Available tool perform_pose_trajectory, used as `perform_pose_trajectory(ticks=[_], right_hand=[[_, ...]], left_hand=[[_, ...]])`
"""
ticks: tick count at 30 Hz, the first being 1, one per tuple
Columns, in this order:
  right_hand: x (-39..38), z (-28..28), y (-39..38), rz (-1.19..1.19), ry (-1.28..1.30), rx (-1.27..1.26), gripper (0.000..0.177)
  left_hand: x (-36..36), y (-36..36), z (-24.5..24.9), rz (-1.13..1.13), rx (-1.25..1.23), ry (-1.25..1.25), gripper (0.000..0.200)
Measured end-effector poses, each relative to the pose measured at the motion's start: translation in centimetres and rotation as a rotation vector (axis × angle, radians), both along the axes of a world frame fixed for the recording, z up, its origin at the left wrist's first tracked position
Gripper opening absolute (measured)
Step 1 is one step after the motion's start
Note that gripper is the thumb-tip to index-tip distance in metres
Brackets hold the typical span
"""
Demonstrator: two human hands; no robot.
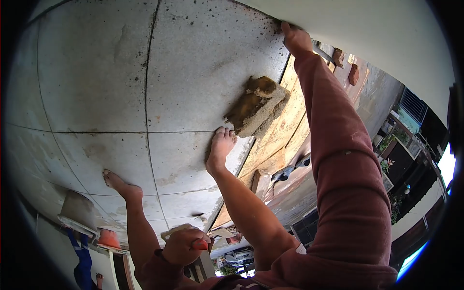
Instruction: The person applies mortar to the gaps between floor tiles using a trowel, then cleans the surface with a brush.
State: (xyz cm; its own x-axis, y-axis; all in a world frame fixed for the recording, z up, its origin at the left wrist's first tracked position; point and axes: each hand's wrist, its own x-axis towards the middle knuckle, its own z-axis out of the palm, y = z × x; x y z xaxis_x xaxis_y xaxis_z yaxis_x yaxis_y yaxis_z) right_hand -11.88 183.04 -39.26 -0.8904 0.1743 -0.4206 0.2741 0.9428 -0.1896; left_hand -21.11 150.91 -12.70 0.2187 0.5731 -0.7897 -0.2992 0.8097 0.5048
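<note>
The red-handled tool lies inside the left hand, its red end showing at the closed fingers; the rest is too hidden to identify. That hand is held low, close to the body, with its arm bent. The right arm, in a long sleeve, stretches far out, its hand at the foot of the pale wall; whether it grips anything cannot be told. Between the hands, a mortar-crusted block sits on the tiled floor beside the right foot.

Blue-clad person, green plants
</note>
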Motion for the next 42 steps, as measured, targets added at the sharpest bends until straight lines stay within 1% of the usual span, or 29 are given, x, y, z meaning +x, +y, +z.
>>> perform_pose_trajectory(ticks=[2, 4, 6, 9, 11, 15, 16, 17, 19, 20, 21, 22, 24, 25, 26, 28, 29, 30, 31, 32, 33, 34, 35, 36, 37, 38, 40, 41, 42], right_hand=[[0.7, 0.4, -1.4, -0.005, -0.004, -0.023, 0.016], [0.8, 0.7, -2.3, 0.009, 0.000, -0.059, 0.015], [1.3, 1.1, -3.9, 0.001, -0.010, -0.098, 0.015], [1.5, 0.9, -3.9, -0.017, -0.010, -0.096, 0.014], [1.6, 0.8, -4.0, -0.016, -0.004, -0.118, 0.014], [2.9, 3.4, -3.9, -0.047, -0.028, -0.207, 0.014], [3.8, 4.5, -3.2, -0.086, -0.046, -0.221, 0.014], [4.7, 5.8, -2.3, -0.156, -0.055, -0.238, 0.014], [6.3, 8.4, -0.3, -0.403, -0.042, -0.259, 0.014], [6.7, 9.9, 0.0, -0.563, -0.018, -0.289, 0.014], [6.5, 11.4, -0.6, -0.708, 0.022, -0.366, 0.014], [5.9, 13.1, -2.6, -0.820, 0.051, -0.545, 0.014], [4.4, 16.5, -9.6, -0.942, -0.016, -1.068, 0.012], [3.4, 18.2, -12.5, -0.910, -0.084, -1.249, 0.011], [2.1, 20.0, -14.9, -0.886, -0.092, -1.313, 0.009], [0.8, 21.7, -18.3, -0.890, -0.134, -1.419, 0.009], [0.1, 22.4, -19.5, -1.108, -0.243, -1.567, 0.010], [-0.5, 23.1, -20.3, -1.326, -0.367, -1.699, 0.010], [-0.4, 23.0, -21.1, -1.311, -0.354, -1.680, 0.012], [-0.6, 23.3, -21.5, -1.293, -0.317, -1.735, 0.022], [-1.1, 23.8, -21.9, -1.169, -0.257, -1.760, 0.030], [-1.6, 24.2, -22.1, -1.044, -0.199, -1.777, 0.039], [-1.2, 23.9, -22.1, -0.917, -0.317, -1.822, 0.055], [-2.5, 24.7, -21.5, -0.668, -0.249, -1.776, 0.067], [-3.1, 24.5, -21.4, -0.466, -0.234, -1.652, 0.072], [-4.0, 24.5, -21.5, -0.273, -0.218, -1.521, 0.077], [-6.9, 24.6, -22.0, -0.147, -0.430, -1.298, 0.078], [-9.1, 24.7, -22.1, -0.094, -0.512, -1.266, 0.058], [-10.7, 23.8, -22.1, 0.034, -0.632, -1.140, 0.037]], left_hand=[[-0.6, -0.5, 0.3, 0.036, -0.029, -0.001, 0.008], [-0.9, -0.9, 0.2, -0.035, -0.006, 0.092, 0.009], [-0.5, -1.1, 0.1, 0.043, 0.027, 0.058, 0.009], [-0.4, -1.0, 0.8, -0.030, -0.017, -0.006, 0.007], [-0.6, -0.8, 0.8, -0.105, 0.067, 0.021, 0.006], [-1.6, -0.7, 1.1, -0.057, 0.124, 0.147, 0.010], [-1.0, -0.9, 0.9, -0.051, 0.135, 0.142, 0.010], [-0.2, -1.1, 0.8, 0.015, 0.058, 0.123, 0.012], [0.6, -1.8, 1.0, 0.080, -0.090, 0.064, 0.020], [1.0, -1.7, 1.0, 0.077, -0.089, 0.071, 0.020], [1.4, -1.4, 0.7, 0.252, -0.090, 0.041, 0.030], [1.8, -1.0, 0.5, 0.426, -0.087, 0.011, 0.041], [1.9, -0.4, 0.5, 0.469, -0.044, -0.010, 0.064], [2.0, -1.0, -0.1, 0.411, -0.031, -0.030, 0.076], [2.1, -1.1, -0.4, 0.440, -0.060, -0.033, 0.076], [0.9, -0.3, 0.0, 0.636, -0.121, -0.116, 0.073], [0.4, -0.6, 0.0, 0.661, -0.110, -0.130, 0.076], [0.0, -1.2, -0.1, 0.735, -0.079, -0.160, 0.072], [-0.4, -1.0, 0.3, 0.754, -0.083, -0.092, 0.071], [-1.0, -1.0, 0.8, 0.777, -0.083, -0.019, 0.070], [-1.3, -1.8, 0.4, 0.645, 0.007, 0.202, 0.070], [-1.8, -1.6, 1.1, 0.777, -0.014, 0.192, 0.071], [-2.1, -2.3, 1.1, 0.850, -0.028, 0.066, 0.072], [-2.3, -3.1, 1.0, 0.923, -0.039, -0.068, 0.073], [-3.1, -3.8, 1.1, 0.981, -0.129, -0.219, 0.075], [-3.5, -4.4, 1.2, 1.001, -0.116, -0.215, 0.075], [-4.2, -5.2, 1.1, 0.882, 0.023, 0.185, 0.078], [-4.5, -5.6, 1.1, 1.001, -0.003, 0.218, 0.084], [-5.4, -6.1, 1.1, 1.010, -0.018, 0.420, 0.089]])
